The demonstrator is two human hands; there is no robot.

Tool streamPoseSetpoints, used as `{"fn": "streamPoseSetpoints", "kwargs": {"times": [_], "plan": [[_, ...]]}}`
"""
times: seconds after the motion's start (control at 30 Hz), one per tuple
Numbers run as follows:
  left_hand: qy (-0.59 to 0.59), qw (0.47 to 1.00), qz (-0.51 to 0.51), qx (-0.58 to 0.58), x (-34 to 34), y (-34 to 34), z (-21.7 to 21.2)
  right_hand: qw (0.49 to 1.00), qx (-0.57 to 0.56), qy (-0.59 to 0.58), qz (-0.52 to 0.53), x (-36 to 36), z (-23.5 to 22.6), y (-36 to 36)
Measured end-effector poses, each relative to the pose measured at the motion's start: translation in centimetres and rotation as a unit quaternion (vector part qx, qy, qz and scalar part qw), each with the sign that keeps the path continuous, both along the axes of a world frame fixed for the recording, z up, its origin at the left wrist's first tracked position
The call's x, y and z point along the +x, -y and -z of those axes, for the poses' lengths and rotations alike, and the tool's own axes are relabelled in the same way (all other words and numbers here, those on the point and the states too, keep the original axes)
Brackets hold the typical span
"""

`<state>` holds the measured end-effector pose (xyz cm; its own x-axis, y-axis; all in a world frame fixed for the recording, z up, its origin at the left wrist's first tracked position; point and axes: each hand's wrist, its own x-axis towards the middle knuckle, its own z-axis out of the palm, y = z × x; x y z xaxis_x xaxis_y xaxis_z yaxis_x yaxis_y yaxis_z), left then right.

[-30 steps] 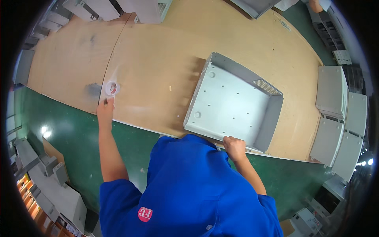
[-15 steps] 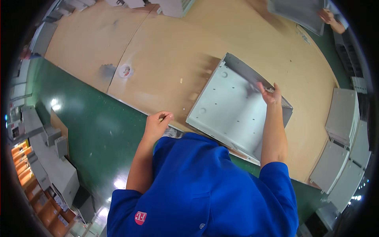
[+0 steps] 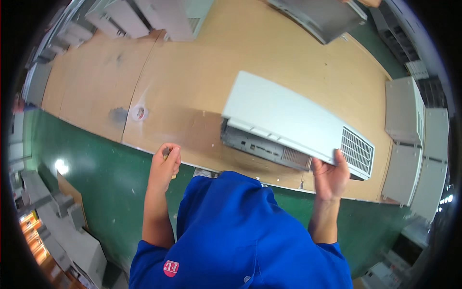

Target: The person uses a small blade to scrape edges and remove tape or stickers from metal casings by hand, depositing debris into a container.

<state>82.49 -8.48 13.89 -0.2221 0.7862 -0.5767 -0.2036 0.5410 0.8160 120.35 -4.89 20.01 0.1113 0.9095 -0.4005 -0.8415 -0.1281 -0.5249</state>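
A light grey metal housing panel (image 3: 288, 120) with a slotted vent grille stands tilted on the table in front of me. Its smooth outer face shows, and a folded side with small cutouts faces me below. My right hand (image 3: 331, 179) grips its near lower edge beside the grille, thumb and fingertips on the metal. To the left, by the table's front edge, my left hand (image 3: 165, 163) is closed around a small yellowish thing with a dark end. Its kind is mostly hidden by the fingers.
The tan table (image 3: 183, 82) bears a small round white object (image 3: 139, 113) at left. Grey housings (image 3: 163, 19) stand at the far left, others (image 3: 404, 115) at right. Another person's hand (image 3: 368, 2) is at a grey panel (image 3: 322, 19) at the far side. Green floor (image 3: 101, 149) lies left.
The housing panel has turned from lying with its hollow inside up to standing with its outer face showing. My right hand has come from its far side to the near edge.
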Motion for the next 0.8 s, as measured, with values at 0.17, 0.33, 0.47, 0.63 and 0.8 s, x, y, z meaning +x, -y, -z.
{"fn": "streamPoseSetpoints", "kwargs": {"times": [0.17, 0.33, 0.47, 0.63, 0.8], "plan": [[0.145, 0.968, 0.171, 0.113, 2.7, -0.9, -7.0, 0.999, 0.028, 0.027, 0.005, -3.3, 0.8, 2.4], [0.119, 0.955, 0.266, 0.045, 7.6, -1.2, -8.3, 0.999, 0.027, 0.029, 0.033, -4.3, 2.3, 1.4], [0.179, 0.958, 0.224, -0.015, 12.2, -1.8, -8.7, 0.996, 0.022, 0.074, 0.032, -4.1, 2.6, 1.4], [0.19, 0.963, 0.193, 0.007, 15.3, -2.9, -8.4, 0.993, 0.0, 0.116, -0.03, -3.4, 3.5, 1.9], [0.197, 0.972, 0.127, -0.02, 16.5, -3.0, -8.7, 0.98, 0.013, 0.171, -0.103, -2.8, 3.3, 1.9]]}}
